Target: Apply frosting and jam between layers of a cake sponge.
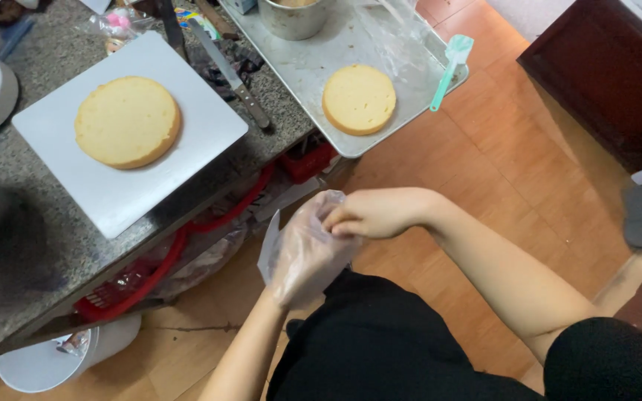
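Below the counter edge, left hand (307, 256) sheathed in a clear plastic glove (291, 260), fingers loosely curled inside it; right hand (377, 213) bare, fingertips (338, 223) pinched narrow on the glove's film at the left fingers. Beyond those fingers, up on the grey stone counter (46, 67): round yellow sponge layer (127, 121) on a white square board (124, 189), long knife (229, 74) just beside it. Farther off, second sponge layer (359, 98) on a metal tray (313, 70), teal spatula (449, 68) over its rim.
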